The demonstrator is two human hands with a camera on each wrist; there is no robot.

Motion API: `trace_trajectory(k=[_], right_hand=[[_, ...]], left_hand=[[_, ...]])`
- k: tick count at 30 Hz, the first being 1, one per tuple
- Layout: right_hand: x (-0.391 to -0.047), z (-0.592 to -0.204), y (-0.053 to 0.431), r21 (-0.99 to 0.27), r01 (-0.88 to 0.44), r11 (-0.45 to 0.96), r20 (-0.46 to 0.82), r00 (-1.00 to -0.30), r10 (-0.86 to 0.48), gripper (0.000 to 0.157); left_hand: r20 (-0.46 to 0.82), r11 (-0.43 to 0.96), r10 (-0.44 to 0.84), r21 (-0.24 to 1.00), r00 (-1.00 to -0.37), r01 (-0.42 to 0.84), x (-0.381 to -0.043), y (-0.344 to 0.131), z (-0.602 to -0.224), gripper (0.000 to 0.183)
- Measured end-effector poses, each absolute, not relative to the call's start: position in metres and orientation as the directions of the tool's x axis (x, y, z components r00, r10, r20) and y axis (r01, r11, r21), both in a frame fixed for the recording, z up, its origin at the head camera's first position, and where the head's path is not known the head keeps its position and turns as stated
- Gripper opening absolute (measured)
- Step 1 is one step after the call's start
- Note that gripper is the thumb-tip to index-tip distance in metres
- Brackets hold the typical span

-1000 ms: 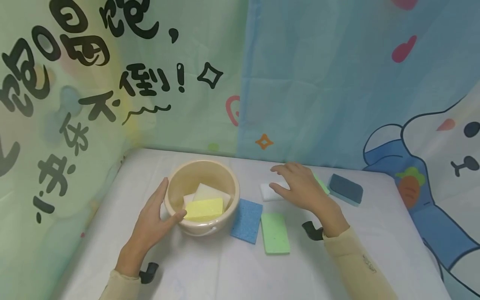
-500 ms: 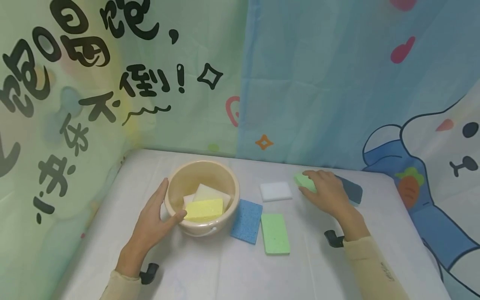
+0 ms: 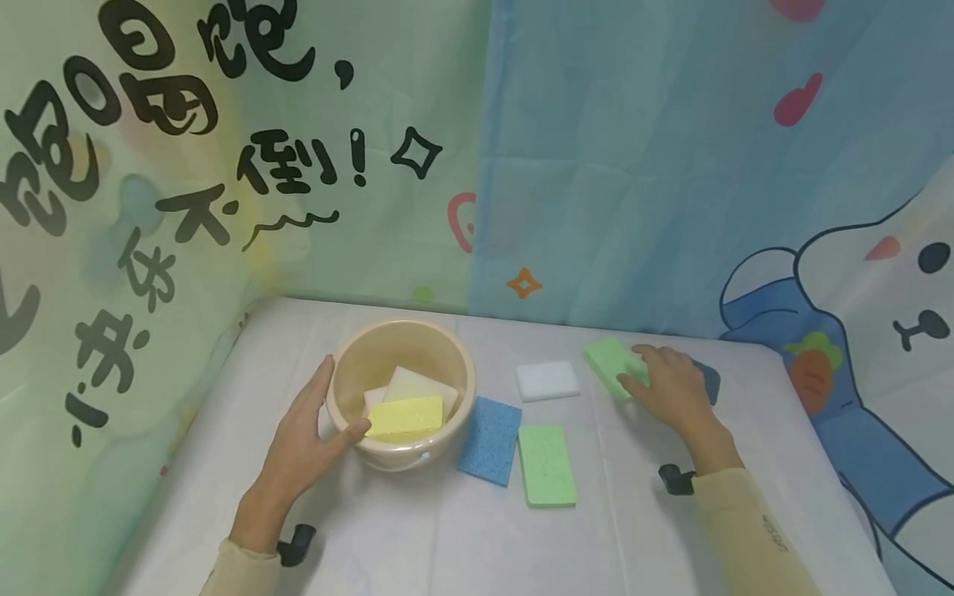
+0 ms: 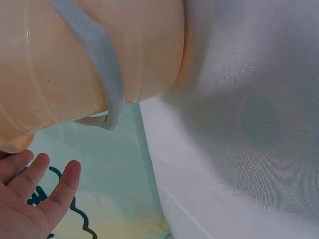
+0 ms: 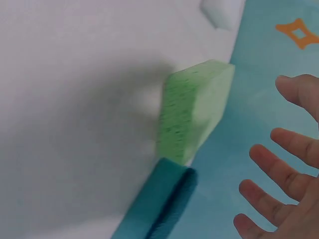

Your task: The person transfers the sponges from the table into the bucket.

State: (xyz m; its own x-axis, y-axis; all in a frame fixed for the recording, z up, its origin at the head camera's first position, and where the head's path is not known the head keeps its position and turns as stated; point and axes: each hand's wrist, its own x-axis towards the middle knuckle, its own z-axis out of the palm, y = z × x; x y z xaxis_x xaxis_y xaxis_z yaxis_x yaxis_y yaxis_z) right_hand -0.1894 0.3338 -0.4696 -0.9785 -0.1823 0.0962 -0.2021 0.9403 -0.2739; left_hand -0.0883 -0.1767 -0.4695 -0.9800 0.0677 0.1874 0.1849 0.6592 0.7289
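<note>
A cream bucket (image 3: pixel 402 339) with a grey handle (image 4: pixel 107 64) stands on the table; a yellow sponge (image 3: pixel 406 416) and white sponges (image 3: pixel 419 386) lie inside. My left hand (image 3: pixel 301 451) rests against its left side, thumb over the near rim and fingers fairly straight. In the left wrist view those fingers spread beside the bucket's rim. My right hand (image 3: pixel 674 393) hovers, fingers apart and holding nothing, by the right edge of a far green sponge (image 3: pixel 613 364). Beneath that hand lies a dark blue-teal sponge (image 3: pixel 708 382), mostly hidden; the right wrist view shows it (image 5: pixel 154 199) close to the green one.
Right of the bucket lie a blue sponge (image 3: pixel 490 440), a nearer green sponge (image 3: pixel 547 465) and a white sponge (image 3: pixel 547 381). All sit on a white-covered table (image 3: pixel 477 546). Printed curtains (image 3: pixel 633 165) hang along the back and left side.
My right hand has moved right, from over the white sponge past the far green sponge to over the dark blue-teal one. The left hand and bucket have stayed put.
</note>
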Motion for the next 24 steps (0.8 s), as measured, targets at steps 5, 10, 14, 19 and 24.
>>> trace_trajectory(k=[5, 10, 14, 19, 24], right_hand=[[-0.191, -0.475, 0.339, -0.277, -0.163, 0.947, 0.058, -0.986, -0.153, 0.061], [-0.193, -0.481, 0.343, -0.278, -0.119, 0.953, 0.002, -0.992, -0.124, 0.067], [-0.194, -0.483, 0.345, -0.277, -0.088, 0.957, -0.039, -0.994, -0.103, 0.074], [-0.195, -0.488, 0.347, -0.267, -0.066, 0.961, -0.054, -0.995, -0.083, 0.078], [-0.194, -0.492, 0.348, -0.262, -0.058, 0.963, -0.06, -0.995, -0.076, 0.078]], left_hand=[[0.194, 0.66, 0.069, 0.727, -0.979, 0.19, -0.088, -0.176, -0.47, 0.097], [0.193, 0.658, 0.067, 0.729, -0.979, 0.189, -0.089, -0.177, -0.47, 0.097], [0.191, 0.655, 0.062, 0.733, -0.98, 0.185, -0.088, -0.177, -0.472, 0.097], [0.19, 0.655, 0.061, 0.733, -0.98, 0.183, -0.088, -0.178, -0.472, 0.097], [0.189, 0.656, 0.062, 0.733, -0.98, 0.182, -0.088, -0.177, -0.471, 0.097]])
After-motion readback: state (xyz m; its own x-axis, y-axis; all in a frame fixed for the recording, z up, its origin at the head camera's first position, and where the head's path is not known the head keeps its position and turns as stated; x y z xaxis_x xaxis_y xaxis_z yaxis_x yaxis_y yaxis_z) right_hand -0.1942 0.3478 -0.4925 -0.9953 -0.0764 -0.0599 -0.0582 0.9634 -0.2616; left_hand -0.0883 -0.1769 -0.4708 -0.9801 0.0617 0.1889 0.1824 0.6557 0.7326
